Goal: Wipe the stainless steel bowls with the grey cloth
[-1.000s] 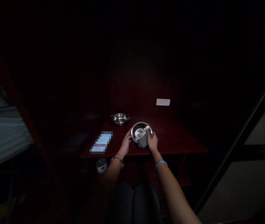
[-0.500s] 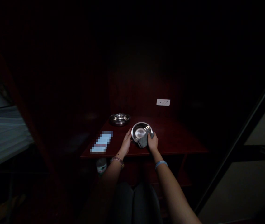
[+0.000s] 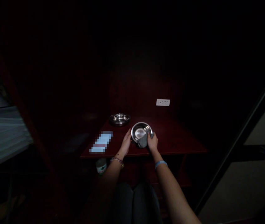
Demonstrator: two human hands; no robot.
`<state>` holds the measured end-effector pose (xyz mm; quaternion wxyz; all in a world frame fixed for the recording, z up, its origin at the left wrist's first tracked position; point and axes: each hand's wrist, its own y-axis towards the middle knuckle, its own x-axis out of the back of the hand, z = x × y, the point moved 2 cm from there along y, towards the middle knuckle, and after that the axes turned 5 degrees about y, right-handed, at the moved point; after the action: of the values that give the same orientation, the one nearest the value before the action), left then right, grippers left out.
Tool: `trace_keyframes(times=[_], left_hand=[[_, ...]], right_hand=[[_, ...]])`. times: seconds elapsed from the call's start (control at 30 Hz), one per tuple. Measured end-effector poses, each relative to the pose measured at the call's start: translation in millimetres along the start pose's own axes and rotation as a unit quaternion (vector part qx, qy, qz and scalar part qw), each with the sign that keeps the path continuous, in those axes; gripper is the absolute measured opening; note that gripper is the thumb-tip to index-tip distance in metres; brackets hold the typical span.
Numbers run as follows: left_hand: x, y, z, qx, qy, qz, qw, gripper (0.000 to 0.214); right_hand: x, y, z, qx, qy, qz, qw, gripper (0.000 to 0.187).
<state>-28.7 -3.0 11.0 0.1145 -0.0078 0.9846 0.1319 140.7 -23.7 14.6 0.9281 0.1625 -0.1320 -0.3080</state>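
A shiny metal bowl [image 3: 139,132] is held tilted toward me above the front part of the dark red desk [image 3: 176,140]. My left hand [image 3: 125,144] grips it at its left side, the fingertips partly hidden behind the bowl. In my right hand [image 3: 153,141] a grey cloth [image 3: 143,141] is pinched over the bowl's lower right rim, with part of the cloth lying against the inside. Behind and to the left, more shallow metal bowls or dishes [image 3: 119,119], apparently stacked, rest on the desk.
A blurred-out bright rectangle [image 3: 101,142] lies at the desk's left front. Below the front edge stands a bottle [image 3: 101,165]. A white socket panel [image 3: 163,102] is on the back wall. Stacked pale sheets [image 3: 3,133] fill the far left.
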Motion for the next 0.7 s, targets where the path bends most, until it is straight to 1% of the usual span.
trace_keyframes(times=[0.27,0.7], left_hand=[[-1.8,-0.6,-3.1,0.015,-0.013,0.011,1.0,0.045],[-1.3,-0.1,-2.1,0.001,-0.012,0.015,1.0,0.043]], right_hand=[[-0.7,0.5,-0.6,0.002,0.003,0.003,1.0,0.03],[-0.9,0.9,-1.4,0.0,0.006,0.005,1.0,0.03]])
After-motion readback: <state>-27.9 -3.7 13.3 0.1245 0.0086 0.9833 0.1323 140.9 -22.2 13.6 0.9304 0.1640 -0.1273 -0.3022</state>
